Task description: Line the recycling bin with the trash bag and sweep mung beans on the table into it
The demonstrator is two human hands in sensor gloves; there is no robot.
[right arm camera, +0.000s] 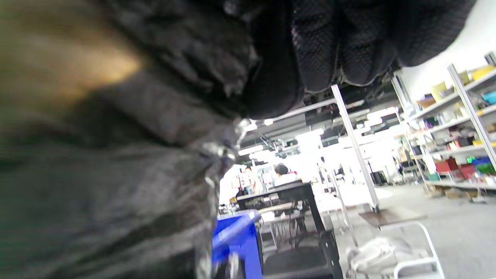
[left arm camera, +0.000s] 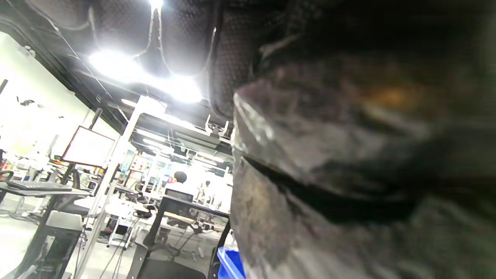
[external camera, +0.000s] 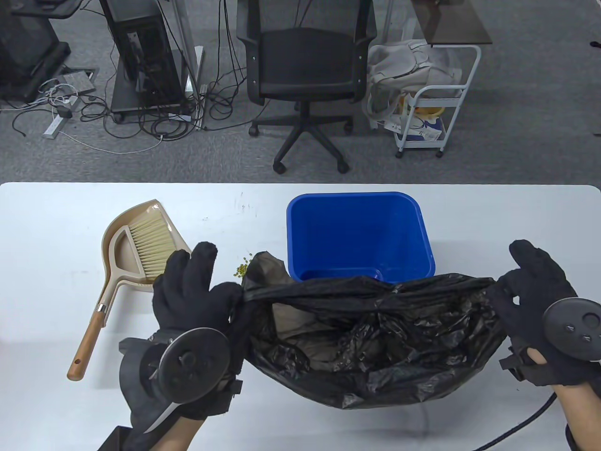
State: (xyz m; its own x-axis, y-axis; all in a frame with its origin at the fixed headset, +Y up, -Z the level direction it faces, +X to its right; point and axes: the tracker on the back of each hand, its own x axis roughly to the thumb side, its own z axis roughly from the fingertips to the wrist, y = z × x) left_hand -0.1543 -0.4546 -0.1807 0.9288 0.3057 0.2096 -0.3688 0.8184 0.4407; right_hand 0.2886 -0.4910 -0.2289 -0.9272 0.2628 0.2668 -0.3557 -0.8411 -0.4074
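A black trash bag [external camera: 375,338] hangs stretched wide above the table, just in front of the blue bin [external camera: 359,237]. My left hand [external camera: 195,291] grips the bag's left rim and my right hand [external camera: 526,293] pinches its right rim, so the mouth gapes between them. The bin stands bare inside. A small heap of green mung beans [external camera: 242,269] lies left of the bin, partly behind the bag's corner. Both wrist views are mostly filled by bag plastic [left arm camera: 348,174] [right arm camera: 108,174], with the bin's blue edge [left arm camera: 230,265] [right arm camera: 236,236] at the bottom.
A beige dustpan [external camera: 129,244] with a brush [external camera: 150,251] lying in it sits at the table's left, its wooden handle [external camera: 87,345] pointing toward the front edge. Beyond the table stand an office chair [external camera: 305,70] and a white cart [external camera: 432,112].
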